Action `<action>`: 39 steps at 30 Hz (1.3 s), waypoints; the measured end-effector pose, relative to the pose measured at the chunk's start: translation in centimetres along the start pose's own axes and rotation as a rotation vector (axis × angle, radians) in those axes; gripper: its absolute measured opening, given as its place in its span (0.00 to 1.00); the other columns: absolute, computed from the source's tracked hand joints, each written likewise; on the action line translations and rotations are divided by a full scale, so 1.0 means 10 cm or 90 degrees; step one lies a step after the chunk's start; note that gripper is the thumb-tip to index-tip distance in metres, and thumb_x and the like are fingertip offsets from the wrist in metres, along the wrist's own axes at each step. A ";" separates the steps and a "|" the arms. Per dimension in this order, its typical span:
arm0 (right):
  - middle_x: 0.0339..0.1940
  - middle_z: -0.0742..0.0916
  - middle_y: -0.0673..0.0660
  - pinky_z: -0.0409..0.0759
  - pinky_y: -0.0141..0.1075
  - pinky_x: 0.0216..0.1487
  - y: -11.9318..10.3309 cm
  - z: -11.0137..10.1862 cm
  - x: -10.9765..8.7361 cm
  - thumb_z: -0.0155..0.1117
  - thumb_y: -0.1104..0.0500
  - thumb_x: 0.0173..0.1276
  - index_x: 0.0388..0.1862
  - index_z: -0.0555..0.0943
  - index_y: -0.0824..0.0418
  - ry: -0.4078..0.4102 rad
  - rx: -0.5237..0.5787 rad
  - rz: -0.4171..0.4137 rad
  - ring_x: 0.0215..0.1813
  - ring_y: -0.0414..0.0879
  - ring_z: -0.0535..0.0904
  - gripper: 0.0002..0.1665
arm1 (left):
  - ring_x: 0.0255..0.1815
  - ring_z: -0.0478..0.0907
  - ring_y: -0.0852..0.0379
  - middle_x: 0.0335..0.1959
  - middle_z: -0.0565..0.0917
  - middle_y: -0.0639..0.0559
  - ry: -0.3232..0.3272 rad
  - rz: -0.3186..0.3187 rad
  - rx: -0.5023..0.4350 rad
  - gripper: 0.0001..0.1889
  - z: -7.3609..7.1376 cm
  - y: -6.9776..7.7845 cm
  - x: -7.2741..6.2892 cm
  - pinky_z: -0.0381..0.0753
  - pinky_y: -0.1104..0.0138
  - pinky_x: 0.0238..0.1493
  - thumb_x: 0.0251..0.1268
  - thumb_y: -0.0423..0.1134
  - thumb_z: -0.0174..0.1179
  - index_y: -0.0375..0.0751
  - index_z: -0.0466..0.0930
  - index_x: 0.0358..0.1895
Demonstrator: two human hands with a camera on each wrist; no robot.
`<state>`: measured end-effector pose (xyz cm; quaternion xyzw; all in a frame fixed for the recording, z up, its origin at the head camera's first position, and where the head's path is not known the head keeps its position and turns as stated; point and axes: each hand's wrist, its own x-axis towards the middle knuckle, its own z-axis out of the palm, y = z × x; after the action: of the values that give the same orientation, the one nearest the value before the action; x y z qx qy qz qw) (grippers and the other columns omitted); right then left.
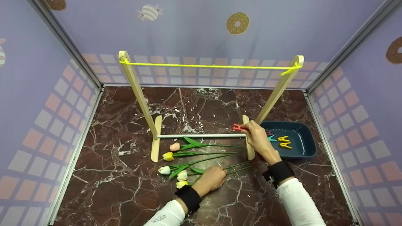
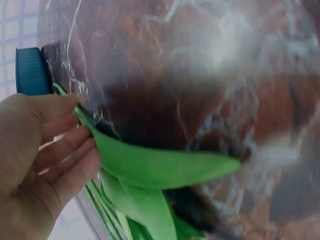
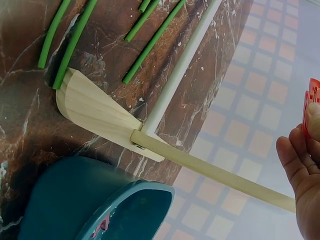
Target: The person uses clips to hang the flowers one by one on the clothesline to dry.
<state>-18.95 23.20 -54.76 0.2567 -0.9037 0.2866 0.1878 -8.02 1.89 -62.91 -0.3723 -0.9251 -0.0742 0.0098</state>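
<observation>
My right hand [image 1: 258, 138] pinches a red clothespin [image 1: 237, 127] above the right foot of the wooden stand. In the right wrist view that clothespin [image 3: 312, 100] shows between thumb and fingers. My left hand [image 1: 213, 179] is low over the tabletop, its thumb and fingers pinching a green stem of an artificial tulip [image 2: 86, 118]. A broad green leaf [image 2: 160, 165] spreads beside those fingers in the left wrist view. The nearest bloom, a yellow tulip head [image 1: 181, 184], lies by the left wrist. Other tulips, including a pink one [image 1: 175, 146] and a yellow one [image 1: 168, 156], lie in a row.
A wooden stand [image 1: 139, 99] carries a taut yellow string [image 1: 207, 66] between its posts, with a white bar [image 1: 201, 136] low down. Right of it sits a dark blue tub [image 1: 306, 141] holding yellow clothespins [image 1: 285, 145] and a blue one [image 1: 272, 138]. Patterned walls enclose the marbled tabletop.
</observation>
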 end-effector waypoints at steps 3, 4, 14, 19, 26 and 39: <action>0.33 0.82 0.61 0.79 0.44 0.35 0.00 0.00 0.00 0.66 0.64 0.68 0.45 0.83 0.65 0.000 0.000 0.002 0.34 0.53 0.81 0.09 | 0.30 0.84 0.54 0.33 0.84 0.51 0.008 -0.001 0.011 0.06 0.04 0.02 0.01 0.84 0.64 0.30 0.67 0.43 0.61 0.46 0.83 0.34; 0.34 0.82 0.61 0.79 0.44 0.35 0.00 0.00 0.00 0.66 0.64 0.68 0.45 0.83 0.65 0.001 0.001 0.001 0.34 0.52 0.81 0.09 | 0.30 0.84 0.55 0.33 0.84 0.51 0.009 -0.001 0.016 0.06 0.05 0.02 0.02 0.83 0.65 0.30 0.68 0.42 0.61 0.46 0.83 0.34; 0.34 0.83 0.61 0.79 0.44 0.35 0.02 0.03 -0.02 0.66 0.65 0.67 0.46 0.83 0.65 -0.008 -0.002 0.010 0.34 0.53 0.81 0.09 | 0.27 0.82 0.57 0.29 0.82 0.54 0.004 0.001 0.105 0.05 0.08 0.04 0.05 0.82 0.67 0.27 0.57 0.35 0.65 0.48 0.84 0.26; 0.34 0.83 0.61 0.79 0.45 0.36 0.03 0.03 -0.03 0.67 0.65 0.66 0.45 0.83 0.65 -0.004 0.001 0.013 0.34 0.53 0.81 0.09 | 0.28 0.82 0.56 0.31 0.82 0.53 -0.005 0.004 0.103 0.04 0.09 0.03 0.06 0.82 0.66 0.26 0.58 0.35 0.65 0.48 0.84 0.27; 0.35 0.83 0.61 0.79 0.46 0.37 0.04 0.00 -0.03 0.67 0.65 0.66 0.45 0.83 0.65 -0.006 0.002 0.012 0.35 0.53 0.81 0.09 | 0.31 0.83 0.55 0.35 0.83 0.52 0.007 0.004 0.004 0.03 0.07 -0.02 0.02 0.83 0.65 0.31 0.61 0.35 0.63 0.46 0.84 0.31; 0.36 0.83 0.61 0.78 0.45 0.36 0.11 -0.07 -0.07 0.65 0.62 0.69 0.47 0.84 0.65 -0.033 -0.007 0.057 0.34 0.53 0.79 0.10 | 0.31 0.85 0.54 0.31 0.86 0.52 -0.020 -0.007 -0.129 0.06 -0.13 -0.14 -0.10 0.83 0.65 0.34 0.74 0.37 0.53 0.45 0.80 0.41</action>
<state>-18.88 24.67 -55.06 0.2225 -0.9204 0.2832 0.1523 -8.30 0.06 -61.85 -0.3675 -0.9149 -0.1612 -0.0428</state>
